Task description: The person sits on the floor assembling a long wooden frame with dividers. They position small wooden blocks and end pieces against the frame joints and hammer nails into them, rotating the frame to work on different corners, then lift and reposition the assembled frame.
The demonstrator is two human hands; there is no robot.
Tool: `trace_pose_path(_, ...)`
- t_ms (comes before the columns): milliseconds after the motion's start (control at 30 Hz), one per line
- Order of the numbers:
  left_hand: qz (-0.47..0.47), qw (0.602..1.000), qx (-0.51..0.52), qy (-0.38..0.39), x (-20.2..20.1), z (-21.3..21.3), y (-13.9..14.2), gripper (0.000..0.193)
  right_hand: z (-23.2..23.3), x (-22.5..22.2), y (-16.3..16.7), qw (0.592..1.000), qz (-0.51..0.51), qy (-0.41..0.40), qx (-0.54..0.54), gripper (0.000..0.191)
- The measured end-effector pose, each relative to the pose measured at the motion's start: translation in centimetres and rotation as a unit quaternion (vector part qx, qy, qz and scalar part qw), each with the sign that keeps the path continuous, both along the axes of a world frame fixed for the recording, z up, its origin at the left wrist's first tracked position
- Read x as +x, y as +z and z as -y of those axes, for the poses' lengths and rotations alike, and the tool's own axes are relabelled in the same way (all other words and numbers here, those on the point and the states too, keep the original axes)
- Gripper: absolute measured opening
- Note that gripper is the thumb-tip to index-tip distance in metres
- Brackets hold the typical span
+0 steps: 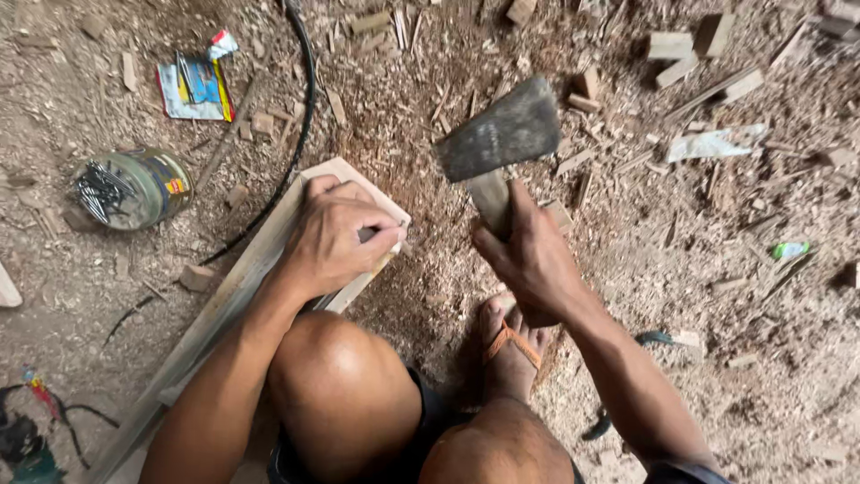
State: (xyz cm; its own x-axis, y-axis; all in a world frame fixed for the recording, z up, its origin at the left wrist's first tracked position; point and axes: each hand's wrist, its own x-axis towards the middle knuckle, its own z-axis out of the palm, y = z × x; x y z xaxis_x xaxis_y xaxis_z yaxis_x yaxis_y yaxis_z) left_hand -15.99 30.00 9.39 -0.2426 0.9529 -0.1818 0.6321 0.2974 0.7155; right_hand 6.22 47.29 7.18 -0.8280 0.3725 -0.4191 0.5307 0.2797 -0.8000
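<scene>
Pale wood, a long plank [237,291], lies slanting across the sawdust-strewn ground [699,269], its far end under the left hand [336,240]. That hand is curled narrow, pinching something small and dark against the plank's end; what it is I cannot tell. Just to the right, the right hand [530,260] grips the wooden handle of a hatchet [502,134], whose dark head is raised above and beyond the plank. A jar of nails [134,188] lies to the left.
</scene>
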Motion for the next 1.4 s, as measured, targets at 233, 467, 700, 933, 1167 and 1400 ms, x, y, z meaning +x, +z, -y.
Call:
trace_pose_path(233,-0.023,1.0,0.01,-0.007,0.2,0.1,-0.1,0.016,0.1,0.2,1.3,0.998,-0.01,0.058,-0.013,0.016)
trace_pose_path(467,-0.021,1.0,-0.011,0.011,0.2,0.7,-0.8,0.018,1.9,1.4,-0.1,0.988,0.028,0.147,-0.023,0.016)
trace_pose_path(700,0.031,0.989,0.111,0.089,-0.5,4.0,-0.9,0.037,4.9,6.0,-0.1,0.978,0.134,-0.058,-0.15,0.027)
trace_pose_path(933,-0.17,0.977,-0.011,0.129,2.5,8.4,-0.7,0.135,9.1,10.8,0.8,0.944,0.202,-0.18,-0.19,0.022)
trace_pose_path(1167,-0.201,0.962,-0.11,0.149,4.2,7.4,-1.4,0.152,9.0,9.5,0.9,0.965,0.187,-0.156,-0.096,0.028)
trace_pose_path(1400,-0.179,0.957,-0.168,0.154,4.6,6.8,-0.5,0.161,8.2,5.9,2.6,0.968,0.154,-0.163,-0.109,0.03)
